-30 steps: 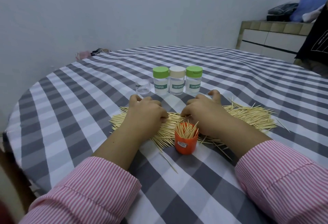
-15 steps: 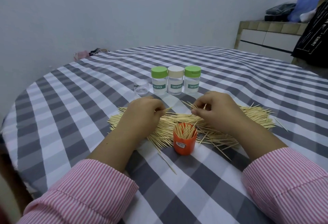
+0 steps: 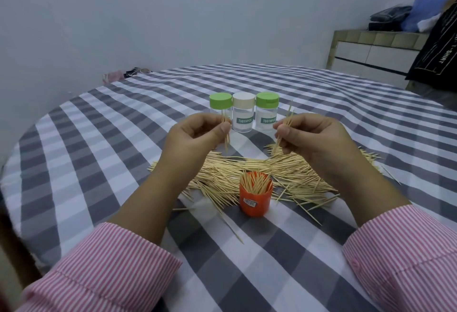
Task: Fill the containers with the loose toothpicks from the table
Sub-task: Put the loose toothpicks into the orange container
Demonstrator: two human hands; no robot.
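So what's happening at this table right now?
A person is sorting toothpicks. The left hand and the right hand each pinch a small bundle, raised above the loose pile on the checked tablecloth. An open orange cup in front is already packed with picks; three lidded jars stand behind, still capped.

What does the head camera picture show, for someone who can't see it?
The left hand and right hand each pinch a few toothpicks above a loose toothpick pile on a checked tablecloth. An orange cup of toothpicks stands in front, three capped jars behind.
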